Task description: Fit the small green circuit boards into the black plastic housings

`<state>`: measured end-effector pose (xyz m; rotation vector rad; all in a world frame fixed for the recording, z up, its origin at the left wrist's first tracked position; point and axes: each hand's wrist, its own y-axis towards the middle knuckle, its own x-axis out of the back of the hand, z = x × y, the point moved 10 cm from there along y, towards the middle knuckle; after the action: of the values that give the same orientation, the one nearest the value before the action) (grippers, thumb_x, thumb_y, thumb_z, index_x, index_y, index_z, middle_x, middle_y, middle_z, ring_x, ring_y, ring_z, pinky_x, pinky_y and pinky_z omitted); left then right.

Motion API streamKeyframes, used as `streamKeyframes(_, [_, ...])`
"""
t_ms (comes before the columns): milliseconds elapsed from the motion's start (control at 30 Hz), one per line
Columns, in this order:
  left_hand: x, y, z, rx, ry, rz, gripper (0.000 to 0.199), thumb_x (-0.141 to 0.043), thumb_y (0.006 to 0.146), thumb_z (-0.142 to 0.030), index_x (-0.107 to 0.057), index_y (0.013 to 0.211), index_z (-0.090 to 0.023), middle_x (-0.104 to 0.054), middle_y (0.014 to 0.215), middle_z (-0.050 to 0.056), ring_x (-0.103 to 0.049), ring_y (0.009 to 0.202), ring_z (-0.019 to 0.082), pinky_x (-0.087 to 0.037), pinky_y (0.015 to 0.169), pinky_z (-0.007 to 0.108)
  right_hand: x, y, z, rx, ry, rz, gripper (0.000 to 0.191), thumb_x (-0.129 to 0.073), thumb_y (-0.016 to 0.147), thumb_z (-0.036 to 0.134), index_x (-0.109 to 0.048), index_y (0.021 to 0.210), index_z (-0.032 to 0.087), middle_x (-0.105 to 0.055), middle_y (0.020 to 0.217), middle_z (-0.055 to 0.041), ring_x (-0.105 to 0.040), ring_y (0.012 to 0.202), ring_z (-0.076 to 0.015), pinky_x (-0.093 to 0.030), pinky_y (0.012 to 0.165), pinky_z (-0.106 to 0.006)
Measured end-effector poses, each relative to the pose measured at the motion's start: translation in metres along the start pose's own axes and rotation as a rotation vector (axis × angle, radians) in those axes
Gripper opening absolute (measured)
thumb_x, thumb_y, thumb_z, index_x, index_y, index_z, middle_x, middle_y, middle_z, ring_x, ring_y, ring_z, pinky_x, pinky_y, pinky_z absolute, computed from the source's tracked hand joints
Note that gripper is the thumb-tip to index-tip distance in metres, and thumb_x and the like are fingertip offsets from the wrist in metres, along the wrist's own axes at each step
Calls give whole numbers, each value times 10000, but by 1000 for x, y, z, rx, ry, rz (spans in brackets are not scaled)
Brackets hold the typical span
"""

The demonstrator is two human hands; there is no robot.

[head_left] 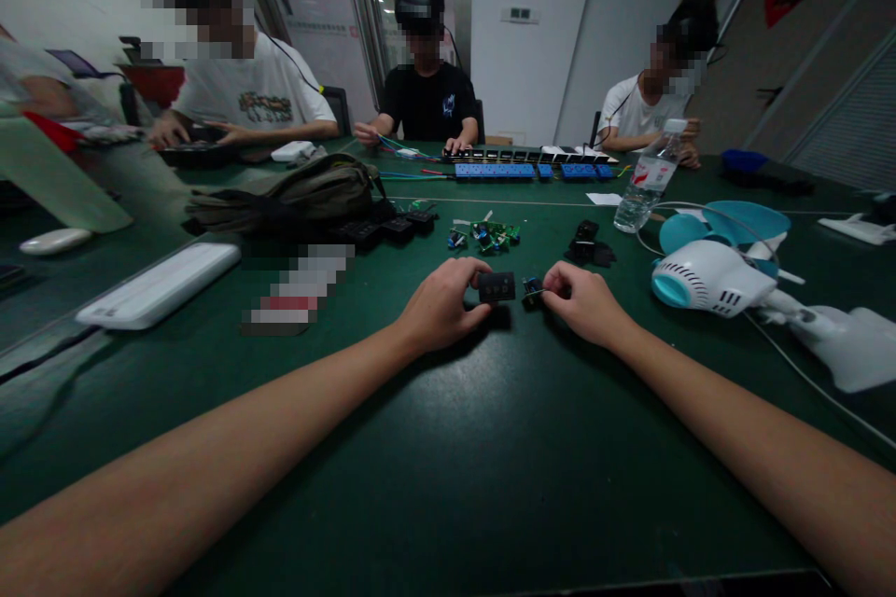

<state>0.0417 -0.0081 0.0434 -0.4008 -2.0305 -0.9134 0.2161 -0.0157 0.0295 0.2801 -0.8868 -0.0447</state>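
While the left hand [448,303] grips a small black plastic casing [497,286] between thumb and fingers, the right hand [584,303] pinches a small circuit board [532,287] just beside it, with a narrow gap between these two parts. Both parts are over the middle of the green table [483,457], and whether they touch its surface, I cannot tell. Beyond the hands lies a loose pile of green and blue circuit boards [494,236], and to its right, near the right hand, are some black pieces [589,244] in a little heap. To the left of the pile, several black casings [396,229] lie beside a dark olive bag [308,191]. Nearer on the left is a long white device [161,287] with a cable. On the right stands a clear plastic bottle [648,182], and close to it is a white fan [707,275] with blue blades. Farther away, blue modules [494,171] form a row, behind which sits a co-worker [428,107] in a black T-shirt, holding thin wires [399,145].
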Motion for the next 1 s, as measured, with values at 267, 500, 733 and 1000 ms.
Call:
streamKeyframes(267, [0, 0, 0, 1, -8, -5, 331, -675, 790, -234, -566, 1098, -183, -650, 989, 74, -605, 913, 236, -505, 803, 385, 0, 0, 0, 15, 17, -7, 43, -595, 756, 164, -571, 762, 199, -593, 645, 29, -538, 601, -134, -377, 594, -257])
streamKeyframes(500, [1, 0, -1, -3, -13, -10, 334, -674, 788, -236, -565, 1100, -190, -650, 1000, 72, -605, 910, 231, -512, 808, 388, 1, 0, 0, 31, 23, -9, 35, -594, 755, 175, -574, 760, 203, -603, 647, 23, -540, 609, -139, -384, 590, -258])
streamKeyframes(733, [0, 0, 0, 4, -6, -5, 339, -676, 790, -240, -561, 1104, -188, -650, 1002, 72, -606, 912, 233, -506, 800, 384, 0, 0, 0, 11, 21, 1, 43, -598, 763, 163, -573, 769, 198, -602, 659, 21, -544, 618, -140, -382, 598, -260])
streamKeyframes(1000, [-1, 0, 1, 12, -6, -1, 341, -675, 782, -244, -561, 1101, -202, -647, 998, 62, -607, 919, 233, -505, 809, 381, 0, 0, 0, 13, 26, 6, 39, -592, 762, 166, -573, 771, 200, -608, 664, 21, -554, 623, -143, -389, 600, -257])
